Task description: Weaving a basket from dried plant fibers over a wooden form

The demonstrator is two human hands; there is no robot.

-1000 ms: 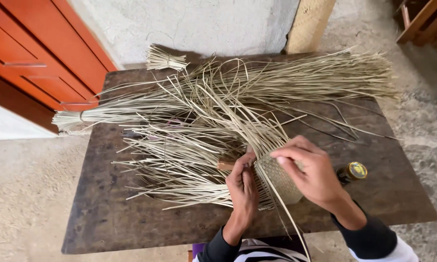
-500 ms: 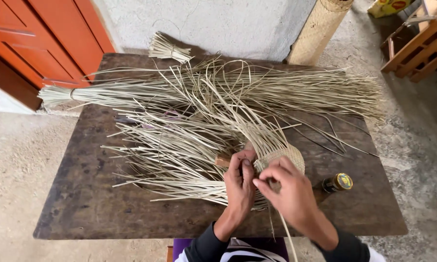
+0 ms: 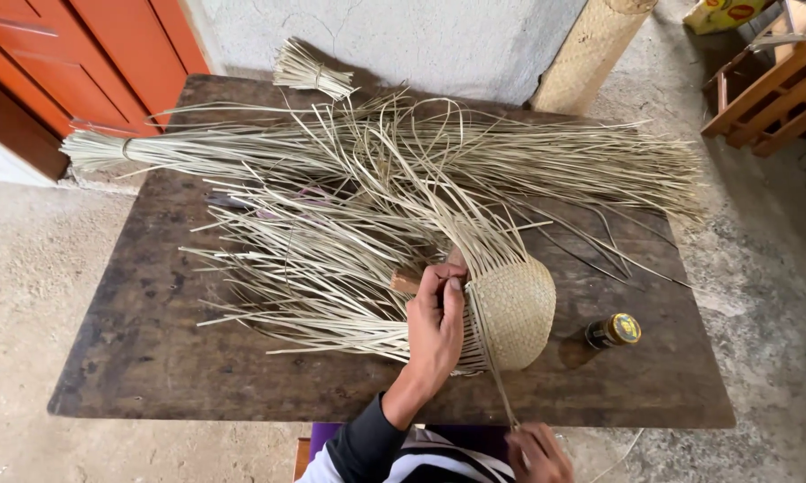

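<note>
A half-woven pale straw basket [image 3: 515, 309] lies on its side on a dark wooden table [image 3: 152, 358], with many loose straw strips [image 3: 331, 233] fanning out from it to the left and back. My left hand [image 3: 436, 326] presses against the woven rim, pinching the strips there. Down at the near table edge my right hand [image 3: 537, 452] grips one long thin strip [image 3: 491, 362], which runs taut from the basket rim to that hand. A small piece of wood [image 3: 404, 283] shows just behind my left fingers.
A small dark bottle with a yellow cap [image 3: 612, 332] lies right of the basket. Tied straw bundles [image 3: 99, 150] rest at the back left and back of the table [image 3: 312, 72]. An orange door [image 3: 81, 63], a woven roll [image 3: 591, 49] and a wooden frame [image 3: 770, 85] stand around.
My right hand has left the basket and drawn a long strip down toward the near table edge. The left hand stays on the rim. The camera has shifted slightly.
</note>
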